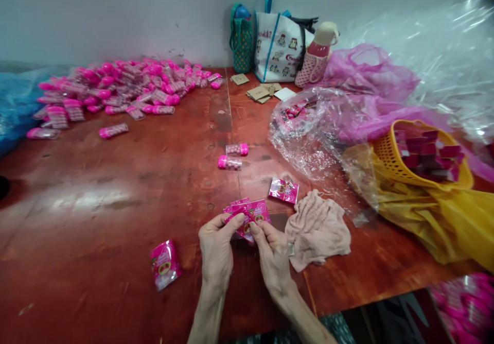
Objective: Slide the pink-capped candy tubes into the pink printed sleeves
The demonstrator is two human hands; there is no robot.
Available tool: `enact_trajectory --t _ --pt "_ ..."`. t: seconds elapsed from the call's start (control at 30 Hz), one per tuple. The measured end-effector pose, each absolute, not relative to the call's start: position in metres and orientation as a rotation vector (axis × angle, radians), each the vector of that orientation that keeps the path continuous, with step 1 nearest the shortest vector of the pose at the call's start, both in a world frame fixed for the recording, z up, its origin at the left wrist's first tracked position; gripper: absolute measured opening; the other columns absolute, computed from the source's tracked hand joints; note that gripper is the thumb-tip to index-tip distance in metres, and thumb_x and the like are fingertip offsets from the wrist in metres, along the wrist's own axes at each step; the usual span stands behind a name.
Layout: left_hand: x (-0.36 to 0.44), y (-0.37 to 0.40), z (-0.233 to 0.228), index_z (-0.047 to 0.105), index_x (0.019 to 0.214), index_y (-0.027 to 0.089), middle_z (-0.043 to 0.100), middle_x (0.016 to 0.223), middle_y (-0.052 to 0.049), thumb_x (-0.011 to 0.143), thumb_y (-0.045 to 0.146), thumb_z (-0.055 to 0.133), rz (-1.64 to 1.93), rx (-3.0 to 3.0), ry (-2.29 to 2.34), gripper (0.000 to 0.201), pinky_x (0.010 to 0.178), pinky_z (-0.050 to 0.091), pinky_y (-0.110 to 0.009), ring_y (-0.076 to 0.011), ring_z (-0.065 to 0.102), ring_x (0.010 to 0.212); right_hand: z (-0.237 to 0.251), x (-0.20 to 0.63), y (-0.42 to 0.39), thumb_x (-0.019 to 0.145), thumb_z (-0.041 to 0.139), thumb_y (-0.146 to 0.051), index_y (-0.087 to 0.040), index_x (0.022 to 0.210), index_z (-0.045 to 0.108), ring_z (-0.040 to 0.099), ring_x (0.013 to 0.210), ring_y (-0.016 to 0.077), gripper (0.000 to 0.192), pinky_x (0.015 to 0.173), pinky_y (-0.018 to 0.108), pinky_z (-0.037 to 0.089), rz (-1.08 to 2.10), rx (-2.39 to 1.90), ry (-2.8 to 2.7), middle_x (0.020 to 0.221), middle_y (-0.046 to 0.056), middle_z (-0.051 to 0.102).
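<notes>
Both hands, left (216, 248) and right (272, 255), pinch the pink packets (247, 216) just left of the cloth (318, 229). Best keep each grip on the edges, thumbs fanning one packet free.

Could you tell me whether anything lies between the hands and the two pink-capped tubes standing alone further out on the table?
Nothing visible does. The left hand and right hand hold pink packets, and only bare table lies between those and the two tubes. The loose packet and cloth sit off to the right.
</notes>
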State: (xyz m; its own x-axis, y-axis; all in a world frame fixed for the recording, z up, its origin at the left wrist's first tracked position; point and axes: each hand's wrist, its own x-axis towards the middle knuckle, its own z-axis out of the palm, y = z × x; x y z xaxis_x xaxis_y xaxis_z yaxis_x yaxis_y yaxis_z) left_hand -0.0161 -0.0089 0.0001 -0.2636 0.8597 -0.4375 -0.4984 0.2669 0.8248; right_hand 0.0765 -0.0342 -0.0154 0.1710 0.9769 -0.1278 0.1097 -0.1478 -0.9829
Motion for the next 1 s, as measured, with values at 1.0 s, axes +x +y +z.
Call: enact_trajectory --t 1.0 --pt "-0.045 -0.001 0.003 0.060 0.057 0.016 0.056 0.053 0.004 0.055 0.019 0.075 1.626 0.702 1.593 0.015 0.048 0.042 -0.015 -0.0086 0.051 0.049 -0.011 0.073 0.012 0.092 0.037 -0.035 -0.019 0.067 0.055 0.056 0.059 0.0134 0.035 0.056 0.020 0.041 0.739 -1.314 -1.758 0.062 0.000 0.057"
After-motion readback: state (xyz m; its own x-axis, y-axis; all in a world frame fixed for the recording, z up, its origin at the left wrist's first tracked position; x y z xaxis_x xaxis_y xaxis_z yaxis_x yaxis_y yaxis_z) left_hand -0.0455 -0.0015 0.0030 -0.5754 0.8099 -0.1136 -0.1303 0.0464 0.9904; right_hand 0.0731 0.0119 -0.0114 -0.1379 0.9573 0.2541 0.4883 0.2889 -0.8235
